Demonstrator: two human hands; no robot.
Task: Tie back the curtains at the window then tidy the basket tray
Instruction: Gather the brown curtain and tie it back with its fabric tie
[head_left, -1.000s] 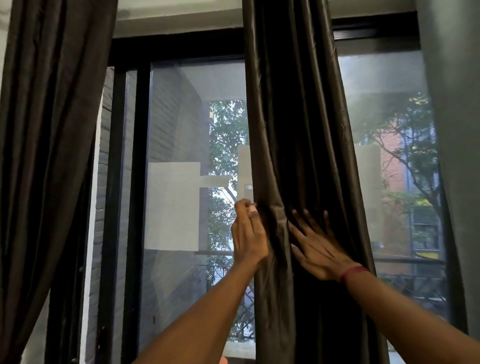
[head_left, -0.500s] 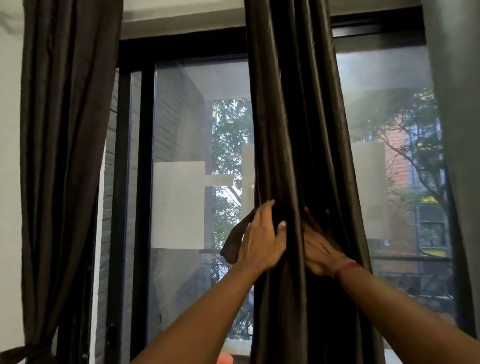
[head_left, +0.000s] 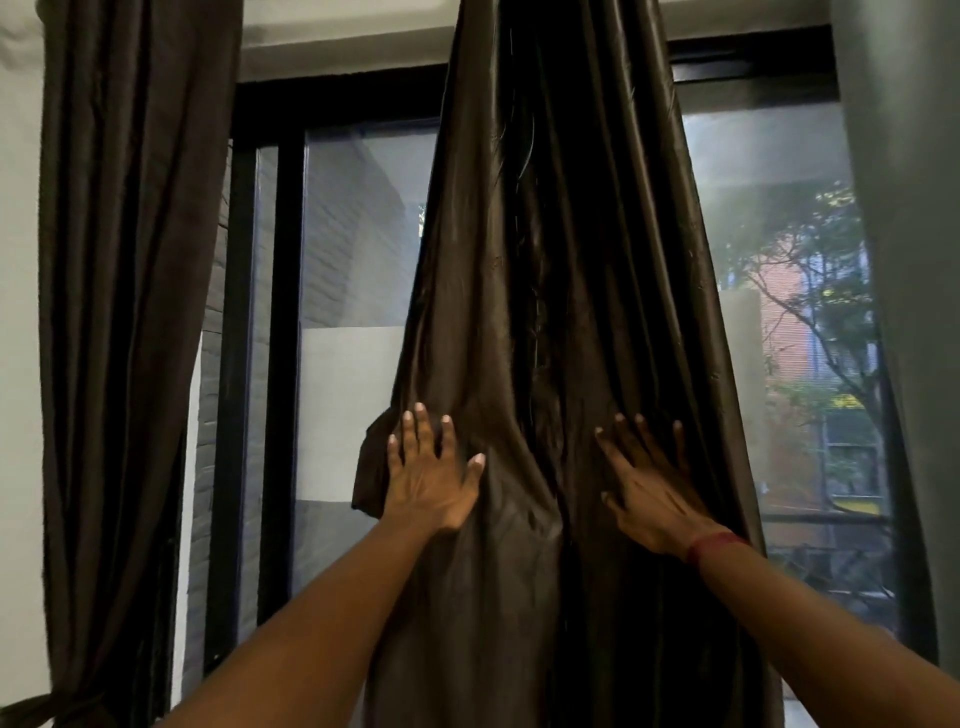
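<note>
Both my hands are flat against the dark brown curtain (head_left: 545, 260) that hangs down the middle of the window (head_left: 353, 270). My left hand (head_left: 431, 478) lies on its left side with the fingers straight and spread and the thumb pointing inward, gripping nothing. My right hand (head_left: 649, 493) lies on the right side in the same way, fingers fanned out and pressing the cloth, with a red band (head_left: 717, 545) around the wrist. Between my hands the cloth bunches into deep folds. A flap of cloth (head_left: 371, 467) sticks out just left of my left hand, in front of the glass. A second dark curtain (head_left: 130, 312) hangs at the far left beside the black window frame (head_left: 283, 364), and it narrows toward the bottom left corner. Through the glass on the right I see trees and a brick building.
</note>
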